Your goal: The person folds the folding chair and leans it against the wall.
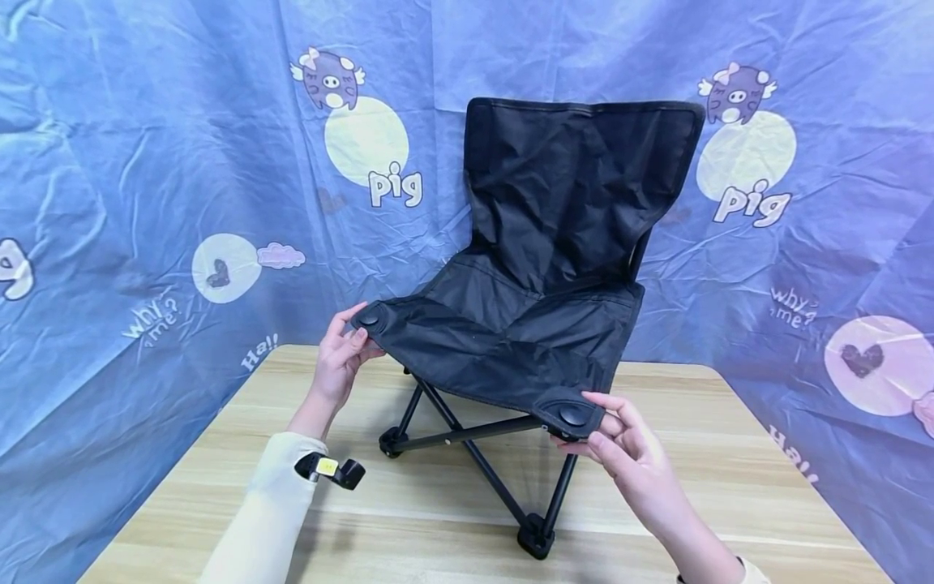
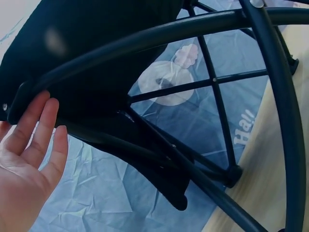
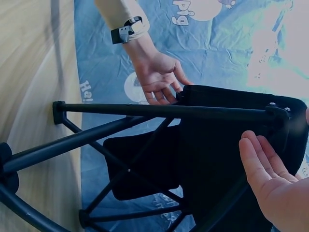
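Both my hands are holding the chair (image 1: pixel 525 324) while being well apart from each other. My left hand (image 1: pixel 341 357) is pinching the near left corner of the seat between thumb and fingers, and my right hand (image 1: pixel 629 454) is pinching the near right corner the same way. From beneath, the wrist views are showing fingers lying against the underside of both corners, close to the rod ends. That black chair is standing open and upright on the wooden table (image 1: pixel 409 527), its backrest rising on the far side and its legs (image 1: pixel 481 466) crossing below the seat. A dark strap (image 1: pixel 328 468) is circling my left wrist over a pale sleeve (image 1: pixel 263 515). Behind everything, a blue curtain (image 1: pixel 168 170) is hanging, printed with pigs and hearts.
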Demonstrator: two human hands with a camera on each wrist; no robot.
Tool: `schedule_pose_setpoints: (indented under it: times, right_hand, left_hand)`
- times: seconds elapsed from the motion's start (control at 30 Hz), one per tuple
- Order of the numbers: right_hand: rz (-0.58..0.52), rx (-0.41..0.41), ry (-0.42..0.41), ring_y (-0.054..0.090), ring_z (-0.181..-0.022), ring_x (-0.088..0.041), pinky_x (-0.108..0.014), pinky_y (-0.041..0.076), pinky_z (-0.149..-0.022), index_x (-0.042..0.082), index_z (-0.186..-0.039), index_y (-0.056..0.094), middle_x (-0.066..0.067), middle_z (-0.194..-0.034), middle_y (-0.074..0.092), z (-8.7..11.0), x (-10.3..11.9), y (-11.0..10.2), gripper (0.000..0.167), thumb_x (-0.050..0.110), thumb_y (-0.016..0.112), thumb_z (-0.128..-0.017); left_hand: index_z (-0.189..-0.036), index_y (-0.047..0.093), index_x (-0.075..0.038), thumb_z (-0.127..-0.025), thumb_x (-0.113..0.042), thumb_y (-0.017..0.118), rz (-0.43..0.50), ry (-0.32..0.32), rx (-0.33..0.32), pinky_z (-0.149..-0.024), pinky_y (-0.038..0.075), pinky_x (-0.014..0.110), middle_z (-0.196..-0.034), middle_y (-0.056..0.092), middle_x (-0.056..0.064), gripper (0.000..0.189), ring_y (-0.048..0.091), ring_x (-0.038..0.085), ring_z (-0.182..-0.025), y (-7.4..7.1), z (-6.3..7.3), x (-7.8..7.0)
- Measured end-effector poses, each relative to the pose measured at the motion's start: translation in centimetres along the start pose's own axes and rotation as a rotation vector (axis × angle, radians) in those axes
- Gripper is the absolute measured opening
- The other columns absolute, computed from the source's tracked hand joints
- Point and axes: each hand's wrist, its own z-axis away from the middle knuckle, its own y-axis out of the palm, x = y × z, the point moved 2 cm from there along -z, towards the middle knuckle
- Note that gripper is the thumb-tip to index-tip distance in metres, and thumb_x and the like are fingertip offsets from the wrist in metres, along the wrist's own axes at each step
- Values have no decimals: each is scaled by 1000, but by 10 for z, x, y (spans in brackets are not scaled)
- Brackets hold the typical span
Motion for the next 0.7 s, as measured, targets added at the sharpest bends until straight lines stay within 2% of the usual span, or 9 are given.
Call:
schedule_pose_setpoints:
  times: [0.37,0.53,0.7]
  right_hand:
    - [-18,2,11,68,-108,-30,-34,53,-95,-1,-141,43,-16,-133,61,-3,3,0,45,-16,34,-100]
    - [-37,11,17,68,-108,-30,-34,53,-95,-1,-139,44,-16,-132,62,-6,6,1,44,-17,33,-99]
    - [-72,20,1,67,-110,-31,-36,52,-98,-3,-137,46,-18,-132,61,-10,8,3,45,-19,32,-98]
  left_hand:
    - [-127,57,-3,-99,2,52,24,6,-27,-75,59,28,-105,72,7,28,71,17,-80,-1,-4,-3]
    - [-124,59,-2,-98,4,54,53,19,-39,-75,59,29,-102,73,8,28,72,17,-78,-1,-5,-3]
    - [-124,58,0,-98,4,54,38,20,-49,-75,59,29,-97,74,8,27,71,18,-76,1,-7,-5]
